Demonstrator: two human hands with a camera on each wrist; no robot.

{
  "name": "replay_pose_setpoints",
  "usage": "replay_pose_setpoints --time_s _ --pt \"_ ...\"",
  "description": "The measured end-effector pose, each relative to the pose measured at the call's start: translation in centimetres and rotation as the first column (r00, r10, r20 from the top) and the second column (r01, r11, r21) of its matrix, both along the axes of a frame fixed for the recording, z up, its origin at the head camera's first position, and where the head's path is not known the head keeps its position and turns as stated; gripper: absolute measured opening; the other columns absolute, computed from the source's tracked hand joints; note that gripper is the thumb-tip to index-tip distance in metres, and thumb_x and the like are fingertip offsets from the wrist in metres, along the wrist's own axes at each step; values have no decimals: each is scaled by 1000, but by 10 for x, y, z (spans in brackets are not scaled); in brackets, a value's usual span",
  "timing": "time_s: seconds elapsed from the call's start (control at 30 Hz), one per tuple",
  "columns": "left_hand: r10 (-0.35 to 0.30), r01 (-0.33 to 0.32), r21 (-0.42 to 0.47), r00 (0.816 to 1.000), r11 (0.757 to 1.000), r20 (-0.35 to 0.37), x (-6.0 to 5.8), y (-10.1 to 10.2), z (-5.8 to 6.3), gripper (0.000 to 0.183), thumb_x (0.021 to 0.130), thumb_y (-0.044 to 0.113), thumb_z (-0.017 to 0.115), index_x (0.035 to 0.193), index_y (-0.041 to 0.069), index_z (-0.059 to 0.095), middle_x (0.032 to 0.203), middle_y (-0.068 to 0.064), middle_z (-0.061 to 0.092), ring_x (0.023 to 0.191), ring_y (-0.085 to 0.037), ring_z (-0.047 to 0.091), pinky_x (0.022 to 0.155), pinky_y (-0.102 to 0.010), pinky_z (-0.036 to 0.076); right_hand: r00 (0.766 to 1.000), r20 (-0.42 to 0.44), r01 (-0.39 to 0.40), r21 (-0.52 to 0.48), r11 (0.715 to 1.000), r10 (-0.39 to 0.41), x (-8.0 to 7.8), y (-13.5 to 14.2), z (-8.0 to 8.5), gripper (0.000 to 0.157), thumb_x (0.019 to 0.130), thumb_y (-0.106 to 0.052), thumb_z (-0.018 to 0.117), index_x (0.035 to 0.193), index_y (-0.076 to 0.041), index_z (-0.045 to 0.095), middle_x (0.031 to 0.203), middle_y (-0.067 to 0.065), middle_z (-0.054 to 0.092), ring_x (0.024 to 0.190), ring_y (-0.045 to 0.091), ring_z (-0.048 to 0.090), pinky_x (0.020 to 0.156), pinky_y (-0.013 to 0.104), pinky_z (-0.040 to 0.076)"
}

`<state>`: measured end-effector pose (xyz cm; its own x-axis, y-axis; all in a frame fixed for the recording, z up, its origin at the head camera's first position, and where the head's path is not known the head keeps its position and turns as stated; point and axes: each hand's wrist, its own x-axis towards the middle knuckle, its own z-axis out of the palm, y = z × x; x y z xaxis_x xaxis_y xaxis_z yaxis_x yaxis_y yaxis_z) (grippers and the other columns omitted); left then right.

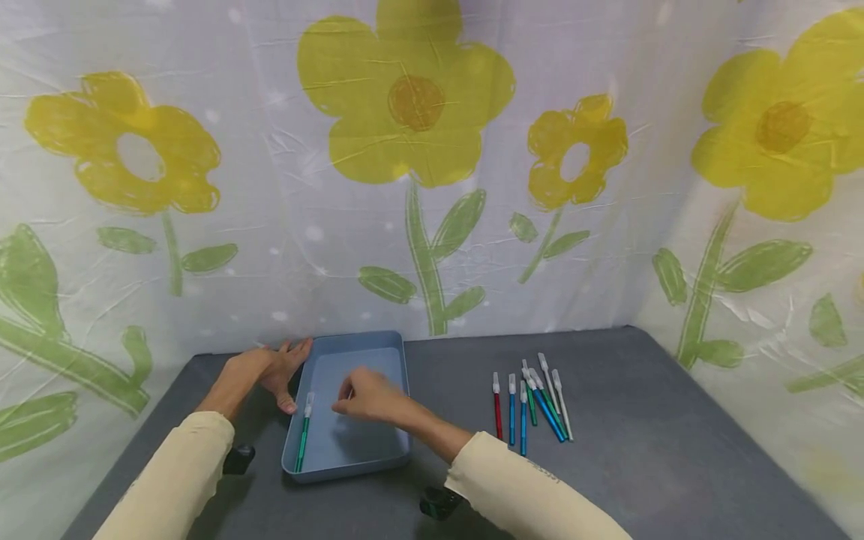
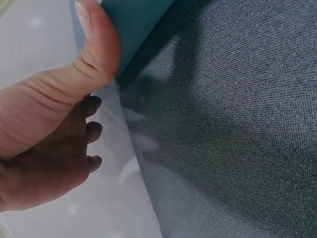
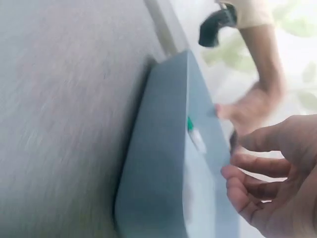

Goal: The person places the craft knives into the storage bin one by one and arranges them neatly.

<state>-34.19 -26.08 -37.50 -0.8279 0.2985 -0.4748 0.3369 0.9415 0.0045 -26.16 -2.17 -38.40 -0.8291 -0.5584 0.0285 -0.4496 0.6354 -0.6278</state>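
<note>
A shallow blue-grey tray (image 1: 351, 463) lies on the dark tabletop. Along its left side rests a slim green pen-like tool (image 1: 303, 441) with a clear cap pointing away. My left hand (image 1: 275, 371) is at the tray's left rim, fingers spread toward the far corner; in the left wrist view its thumb (image 2: 101, 47) lies against the tray's outer wall. Over the middle of the tray hovers my right hand (image 1: 373, 396). Its fingers (image 3: 262, 166) are loosely bent with nothing between them in the right wrist view, where the tray wall (image 3: 158, 144) stands beside them.
Right of the tray lie several similar capped tools: a red one (image 1: 498, 416), blue ones (image 1: 512, 420), green ones and a silver one (image 1: 564, 412), some overlapping. A flower-printed curtain (image 1: 270, 187) hangs behind the table (image 1: 648, 435).
</note>
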Motion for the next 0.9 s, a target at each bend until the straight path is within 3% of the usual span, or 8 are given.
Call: replay_pose_setpoints --time_s 0.17,0.37,0.57,0.67,0.73,0.77,0.83,0.9 --pt "16 -16 -16 1000 1000 -10 0 3 -1 152 62 63 93 163 -8 3 172 -32 6 160 -55 5 125 -73 11 998 -34 46 -50 998 -48 -2 56 7 15 99 -15 72 101 -2 78 85 9 75 63 5 56 58 21 45" --pt "7 -8 -11 1000 1000 -10 -1 1 -2 153 61 61 94 162 -8 3 172 -33 6 159 -56 5 124 -74 11 980 -87 178 -9 984 -178 -9 122 10 15 99 -16 72 100 -2 78 90 10 77 69 12 63 62 27 49" --pt "1 0 -34 1000 999 6 -2 -2 -1 154 62 65 92 162 -9 3 171 -33 5 159 -57 5 122 -76 12 971 -89 229 63 971 -223 -15 179 1 16 99 -14 71 97 0 80 79 9 74 58 10 51 56 26 41" --pt "-4 4 -54 1000 999 7 -2 0 0 151 64 64 92 162 -9 3 172 -33 6 159 -56 5 123 -75 12 973 -87 218 61 974 -212 -16 201 -6 26 97 -11 71 72 -3 73 57 -1 54 49 7 33 50 24 30" --pt "-12 12 -70 1000 997 2 -2 1 0 149 65 63 92 162 -9 3 172 -33 7 159 -56 6 123 -75 13 975 -80 214 64 975 -208 -17 211 -10 43 95 -10 73 55 -11 58 51 -8 35 48 6 21 49 23 22" --pt "-10 10 -72 1000 997 1 -2 2 1 149 66 62 92 162 -9 3 171 -33 7 159 -56 6 124 -75 13 977 -95 196 66 978 -190 -22 217 -19 51 95 -13 74 51 -17 49 51 -11 26 48 5 17 48 24 20" --pt "-6 6 -79 1000 997 -3 -1 3 1 148 66 61 92 162 -9 3 172 -32 7 159 -55 6 124 -74 13 979 -80 195 87 977 -189 -23 221 -23 61 93 -13 76 50 -23 34 52 -12 17 50 4 12 48 23 17" --pt "0 0 -77 1000 997 -3 -1 4 1 147 67 59 93 162 -8 4 172 -32 7 159 -55 6 124 -73 13 976 -68 212 116 970 -206 -23 222 -26 65 91 -13 79 49 -24 30 51 -13 16 50 4 11 48 23 17"
